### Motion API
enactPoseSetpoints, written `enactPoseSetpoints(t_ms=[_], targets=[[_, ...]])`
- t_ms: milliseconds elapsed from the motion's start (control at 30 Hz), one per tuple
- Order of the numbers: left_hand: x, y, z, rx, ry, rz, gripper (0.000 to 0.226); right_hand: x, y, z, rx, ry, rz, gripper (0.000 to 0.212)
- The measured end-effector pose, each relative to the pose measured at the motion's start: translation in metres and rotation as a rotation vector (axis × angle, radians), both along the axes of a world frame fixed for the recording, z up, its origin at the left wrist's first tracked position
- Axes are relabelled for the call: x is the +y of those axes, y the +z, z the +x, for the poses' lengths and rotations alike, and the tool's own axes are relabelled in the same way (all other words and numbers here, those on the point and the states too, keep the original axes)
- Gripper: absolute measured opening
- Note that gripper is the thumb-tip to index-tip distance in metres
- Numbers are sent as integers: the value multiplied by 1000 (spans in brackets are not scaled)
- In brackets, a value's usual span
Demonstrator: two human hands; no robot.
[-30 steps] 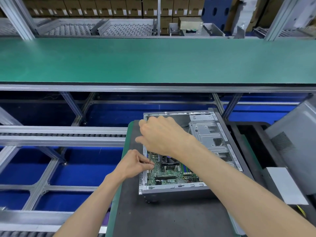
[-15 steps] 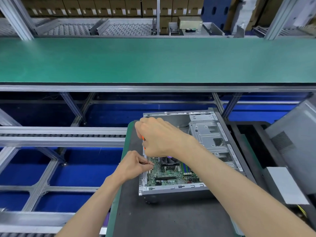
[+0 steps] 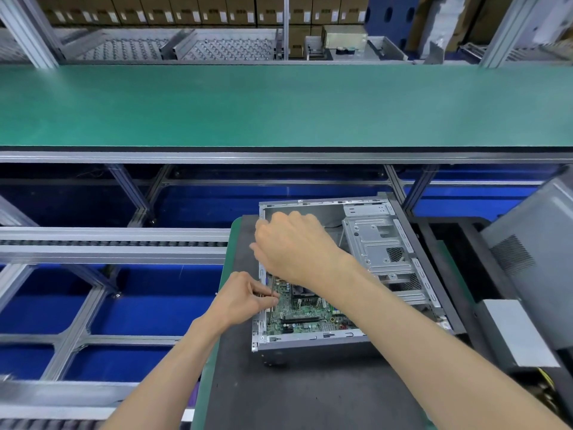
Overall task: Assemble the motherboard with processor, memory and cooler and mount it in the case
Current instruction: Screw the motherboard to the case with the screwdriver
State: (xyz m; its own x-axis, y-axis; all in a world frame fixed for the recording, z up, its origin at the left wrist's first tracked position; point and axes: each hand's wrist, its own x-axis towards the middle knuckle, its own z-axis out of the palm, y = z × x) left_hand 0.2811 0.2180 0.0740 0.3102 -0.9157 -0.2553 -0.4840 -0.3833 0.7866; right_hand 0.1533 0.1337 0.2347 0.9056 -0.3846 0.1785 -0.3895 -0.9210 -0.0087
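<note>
An open grey computer case (image 3: 310, 342) lies on a dark mat (image 3: 279, 398). Inside it sits the green motherboard (image 3: 305, 316) with a black cooler (image 3: 302, 294) partly hidden under my right forearm. My right hand (image 3: 294, 246) grips a screwdriver from above, and the handle is hidden in my fist. The thin metal shaft (image 3: 272, 288) points down to the board's left edge. My left hand (image 3: 245, 297) pinches the shaft near its tip, beside the case's left wall.
A silver drive cage (image 3: 381, 243) fills the case's right half. A grey case panel (image 3: 539, 252) and a white box (image 3: 514, 330) stand at the right. A green bench (image 3: 279, 103) spans the back, with roller rails (image 3: 108, 240) and blue floor to the left.
My right hand has shifted slightly and turned on the screwdriver handle. The left hand stays pinched on the shaft at the same spot. The case has not moved.
</note>
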Motion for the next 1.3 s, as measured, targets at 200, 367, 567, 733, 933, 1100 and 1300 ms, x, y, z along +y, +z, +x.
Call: enactPoseSetpoints(t_ms=[200,367,567,733,933,1100,1300], targets=[[3,4,-1,-21,1,-29,20,-4,8,-2,56,187,183,27],[2,4,-2,-29,10,-23,18,1,3,-1,19,105,139,24],[4,1,-3,-41,12,-6,9,7,0,-2,-23,-4,54,20],[4,4,-5,-53,20,-23,16,-1,10,-6,71,186,244,29],[6,0,-9,-51,57,-44,7,4,-1,-11,-23,11,112,21],[8,2,-11,-38,55,-40,7,4,-3,-11,-38,-7,51,27],[7,-3,-9,-19,75,-41,10,5,2,-4,2,122,179,16]])
